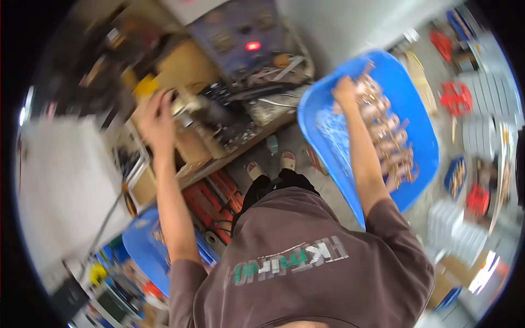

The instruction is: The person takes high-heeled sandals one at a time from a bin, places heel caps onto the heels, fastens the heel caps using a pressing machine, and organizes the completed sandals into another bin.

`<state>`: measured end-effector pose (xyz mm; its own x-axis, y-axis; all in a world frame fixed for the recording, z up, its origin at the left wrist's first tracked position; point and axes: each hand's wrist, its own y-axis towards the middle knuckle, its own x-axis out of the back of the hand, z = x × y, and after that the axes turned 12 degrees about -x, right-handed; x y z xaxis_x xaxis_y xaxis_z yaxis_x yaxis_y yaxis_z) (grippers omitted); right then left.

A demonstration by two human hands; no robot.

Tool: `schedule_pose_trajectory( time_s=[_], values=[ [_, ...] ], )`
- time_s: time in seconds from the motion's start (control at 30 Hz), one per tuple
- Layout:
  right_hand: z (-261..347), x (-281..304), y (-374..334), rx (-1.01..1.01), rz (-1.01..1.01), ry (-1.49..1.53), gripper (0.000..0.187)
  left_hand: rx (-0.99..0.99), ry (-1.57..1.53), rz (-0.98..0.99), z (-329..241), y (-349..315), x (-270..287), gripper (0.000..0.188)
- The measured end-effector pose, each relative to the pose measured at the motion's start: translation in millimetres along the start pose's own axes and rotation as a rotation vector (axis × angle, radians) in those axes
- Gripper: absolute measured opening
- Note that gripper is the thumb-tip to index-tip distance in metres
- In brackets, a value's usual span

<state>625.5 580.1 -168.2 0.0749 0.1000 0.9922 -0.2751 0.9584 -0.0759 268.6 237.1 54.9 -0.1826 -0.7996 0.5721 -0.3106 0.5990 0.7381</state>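
My left hand [157,123] is over the workbench, its fingers bent toward a shiny brass-coloured metal fixture [188,104]. Motion blur hides what, if anything, sits between the fingertips. To the right, my right hand [344,94] reaches into a large blue plastic tub [424,136]. Its fingers are curled at the upper end of a pile of bent copper-coloured metal parts [385,134], closed around something there that blur obscures. The parts lie in rough rows along the tub. Clear plastic sheeting [333,134] lies at the tub's left side.
A machine box [235,38] with a lit red display stands behind the bench, beside a tray of loose tools [284,71]. A second blue tub [145,246] is at lower left, near red metal framing [210,202]. Red stools [456,98] stand far right.
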Motion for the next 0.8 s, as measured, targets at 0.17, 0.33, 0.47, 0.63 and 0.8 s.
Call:
schedule_pose_trajectory(
  time_s=[0.17, 0.33, 0.47, 0.63, 0.8],
  values=[
    [70.8, 60.5, -119.2, 0.262, -0.230, 0.401, 0.026, -0.003, -0.162, 0.237, 20.9, -12.2, 21.1, 0.019],
    [152.9, 113.6, -234.9, 0.503, -0.026, 0.557, 0.028, 0.159, -0.175, -0.043, 1.2, -41.2, 37.9, 0.036],
    [121.8, 116.4, -261.9, 0.424, 0.029, 0.612, 0.023, 0.653, -0.623, -0.134, -76.1, -113.8, 92.1, 0.024],
    [119.8, 117.1, -254.8, 0.285, 0.219, 0.374, 0.021, 1.238, 0.082, 0.055, -33.8, -249.7, 256.4, 0.033],
    [236.9, 135.2, -261.4, 0.761, 0.056, 0.443, 0.026, 0.660, 0.507, 0.478, 30.0, -379.7, 272.0, 0.030]
  ],
)
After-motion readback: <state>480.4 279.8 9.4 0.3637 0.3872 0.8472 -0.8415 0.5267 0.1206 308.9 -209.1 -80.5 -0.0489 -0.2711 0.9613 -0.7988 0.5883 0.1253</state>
